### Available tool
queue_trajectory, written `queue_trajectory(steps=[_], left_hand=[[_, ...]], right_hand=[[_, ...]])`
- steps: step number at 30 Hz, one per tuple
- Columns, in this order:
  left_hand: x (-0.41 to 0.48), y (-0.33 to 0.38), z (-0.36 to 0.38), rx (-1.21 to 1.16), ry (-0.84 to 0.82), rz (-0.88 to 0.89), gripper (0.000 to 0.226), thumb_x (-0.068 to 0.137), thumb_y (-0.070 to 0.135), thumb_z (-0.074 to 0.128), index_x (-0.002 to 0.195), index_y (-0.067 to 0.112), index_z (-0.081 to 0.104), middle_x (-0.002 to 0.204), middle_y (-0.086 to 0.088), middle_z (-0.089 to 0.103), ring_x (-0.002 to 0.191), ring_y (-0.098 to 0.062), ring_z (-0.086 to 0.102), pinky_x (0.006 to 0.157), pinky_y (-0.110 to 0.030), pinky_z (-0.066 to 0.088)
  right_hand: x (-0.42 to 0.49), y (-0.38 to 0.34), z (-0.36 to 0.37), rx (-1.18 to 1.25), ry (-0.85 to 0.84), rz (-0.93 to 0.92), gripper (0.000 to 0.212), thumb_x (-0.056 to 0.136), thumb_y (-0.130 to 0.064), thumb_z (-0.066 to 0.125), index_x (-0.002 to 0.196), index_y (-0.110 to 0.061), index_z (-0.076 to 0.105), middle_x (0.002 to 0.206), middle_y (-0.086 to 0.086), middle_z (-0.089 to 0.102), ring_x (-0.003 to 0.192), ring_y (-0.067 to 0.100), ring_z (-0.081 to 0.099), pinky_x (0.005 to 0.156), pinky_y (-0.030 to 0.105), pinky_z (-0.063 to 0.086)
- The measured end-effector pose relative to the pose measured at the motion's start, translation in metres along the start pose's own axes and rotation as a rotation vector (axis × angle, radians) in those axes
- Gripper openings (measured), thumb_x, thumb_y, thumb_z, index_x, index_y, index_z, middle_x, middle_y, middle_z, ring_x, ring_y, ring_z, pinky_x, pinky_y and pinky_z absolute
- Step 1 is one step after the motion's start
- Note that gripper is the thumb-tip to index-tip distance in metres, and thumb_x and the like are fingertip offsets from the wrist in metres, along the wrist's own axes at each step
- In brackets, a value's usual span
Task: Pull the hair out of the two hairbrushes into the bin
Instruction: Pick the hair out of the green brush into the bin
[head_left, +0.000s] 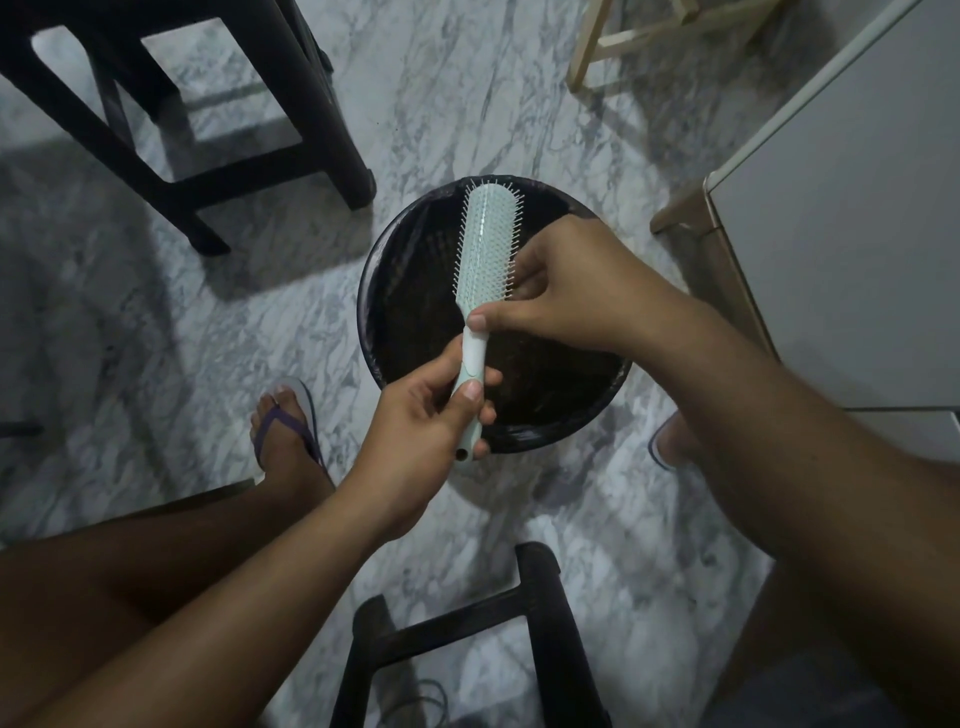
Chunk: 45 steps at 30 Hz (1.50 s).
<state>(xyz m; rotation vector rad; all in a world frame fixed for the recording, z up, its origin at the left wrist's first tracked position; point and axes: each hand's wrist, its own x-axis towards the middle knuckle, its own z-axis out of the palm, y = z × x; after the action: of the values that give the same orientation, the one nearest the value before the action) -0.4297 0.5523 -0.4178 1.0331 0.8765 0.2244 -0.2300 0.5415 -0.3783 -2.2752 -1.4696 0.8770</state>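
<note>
Over the round black bin (375, 291) we are holding a pale mint hairbrush (485, 244), with its bristles facing up and its head pointing away from us toward the bin's far rim. Our left hand (431, 426) is gripping the handle, fingers wrapping under it and the thumb lying along the top, so the handle's end is sticking out just past the near rim. Our right hand (566, 291) is closing on the brush from the right: its curled fingers are pressing into the bristles along the right edge of the head, and its thumb is touching the neck where head and handle meet. Whether any hair is caught between those fingers we cannot tell. Something dark and brownish is lying inside the bin, too dim for us to make out. The bin is standing on the grey marble floor (441, 78), between a dark stool (291, 130) toward the far left and a white cabinet (857, 234) along the right edge. A second dark stool (540, 597) is standing close to us, and a light wooden frame (613, 41) is showing at the far edge. Our left foot (285, 431), in a purple-strapped sandal, is resting on the floor just left of the bin.
</note>
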Motion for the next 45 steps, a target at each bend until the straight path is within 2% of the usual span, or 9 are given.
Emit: queue_trajectory(steps=[6, 14, 19, 23, 29, 33, 36, 41, 45], left_hand=[[0.003, 0.004, 0.001, -0.043, 0.008, -0.016, 0.048, 0.102, 0.005, 0.049, 0.145, 0.026, 0.051, 0.102, -0.001, 0.061, 0.079, -0.015, 0.051, 0.062, -0.031, 0.045], [0.004, 0.006, 0.004, -0.084, 0.001, -0.014, 0.045, 0.101, 0.004, 0.051, 0.141, 0.024, 0.054, 0.1, 0.001, 0.064, 0.078, -0.014, 0.052, 0.059, -0.029, 0.044], [0.005, 0.005, 0.001, -0.108, 0.042, -0.038, 0.047, 0.101, 0.004, 0.05, 0.144, 0.021, 0.052, 0.101, 0.0, 0.063, 0.079, -0.014, 0.052, 0.061, -0.029, 0.046], [0.004, 0.003, -0.001, -0.096, 0.053, -0.037, 0.047, 0.101, 0.003, 0.05, 0.145, 0.021, 0.052, 0.1, 0.001, 0.064, 0.078, -0.014, 0.052, 0.061, -0.03, 0.045], [0.003, 0.003, 0.001, -0.029, 0.042, -0.006, 0.049, 0.101, 0.004, 0.051, 0.145, 0.024, 0.05, 0.097, 0.004, 0.066, 0.078, -0.013, 0.052, 0.064, -0.032, 0.046], [0.002, -0.002, -0.002, 0.095, 0.072, 0.032, 0.05, 0.102, 0.004, 0.05, 0.147, 0.025, 0.048, 0.095, 0.009, 0.066, 0.077, -0.011, 0.054, 0.065, -0.033, 0.047], [0.001, -0.005, -0.002, 0.108, 0.082, 0.014, 0.049, 0.101, 0.005, 0.051, 0.143, 0.03, 0.049, 0.093, 0.013, 0.068, 0.076, -0.009, 0.056, 0.065, -0.032, 0.048], [0.002, -0.003, -0.001, -0.071, 0.051, -0.052, 0.048, 0.101, 0.003, 0.05, 0.145, 0.022, 0.051, 0.098, 0.003, 0.064, 0.077, -0.013, 0.051, 0.06, -0.03, 0.045], [0.001, -0.004, 0.001, -0.073, 0.031, -0.038, 0.049, 0.101, 0.002, 0.05, 0.145, 0.022, 0.051, 0.1, 0.0, 0.063, 0.078, -0.015, 0.05, 0.059, -0.03, 0.043]], right_hand=[[-0.001, -0.002, 0.004, 0.01, -0.028, 0.003, 0.032, 0.091, -0.034, 0.07, 0.074, -0.008, 0.074, 0.068, 0.006, 0.073, 0.065, 0.018, 0.071, 0.073, 0.039, 0.059], [-0.004, 0.001, -0.018, 0.048, -0.162, 0.071, 0.021, 0.099, -0.026, 0.061, 0.084, -0.018, 0.074, 0.074, -0.008, 0.077, 0.063, 0.001, 0.071, 0.058, 0.009, 0.05], [-0.004, 0.009, -0.041, -0.022, 0.113, 0.059, 0.013, 0.094, -0.021, 0.066, 0.091, -0.016, 0.078, 0.079, -0.003, 0.077, 0.073, 0.005, 0.07, 0.07, 0.011, 0.048], [-0.005, 0.006, -0.038, 0.013, 0.204, -0.063, 0.014, 0.081, -0.029, 0.081, 0.092, -0.021, 0.078, 0.077, -0.011, 0.068, 0.064, -0.007, 0.058, 0.061, -0.001, 0.041], [0.003, -0.005, 0.0, -0.027, 0.189, -0.129, 0.021, 0.085, -0.037, 0.074, 0.102, -0.025, 0.071, 0.095, -0.006, 0.065, 0.065, -0.003, 0.048, 0.078, 0.032, 0.054], [0.002, -0.008, 0.003, -0.121, 0.178, -0.084, 0.031, 0.084, -0.049, 0.073, 0.107, -0.03, 0.069, 0.103, -0.006, 0.063, 0.091, 0.014, 0.061, 0.082, 0.038, 0.054], [0.001, -0.009, 0.012, -0.163, 0.187, -0.081, 0.018, 0.088, -0.04, 0.07, 0.1, -0.027, 0.072, 0.1, -0.003, 0.067, 0.091, 0.021, 0.065, 0.079, 0.042, 0.056], [0.005, -0.006, 0.001, 0.241, 0.27, -0.051, 0.009, 0.092, -0.022, 0.068, 0.092, -0.017, 0.075, 0.073, -0.009, 0.069, 0.068, 0.008, 0.068, 0.07, 0.027, 0.057], [0.012, 0.004, -0.026, 0.451, 0.416, 0.019, 0.018, 0.099, -0.017, 0.057, 0.106, -0.013, 0.073, 0.092, -0.004, 0.077, 0.068, 0.006, 0.072, 0.063, 0.018, 0.055]])
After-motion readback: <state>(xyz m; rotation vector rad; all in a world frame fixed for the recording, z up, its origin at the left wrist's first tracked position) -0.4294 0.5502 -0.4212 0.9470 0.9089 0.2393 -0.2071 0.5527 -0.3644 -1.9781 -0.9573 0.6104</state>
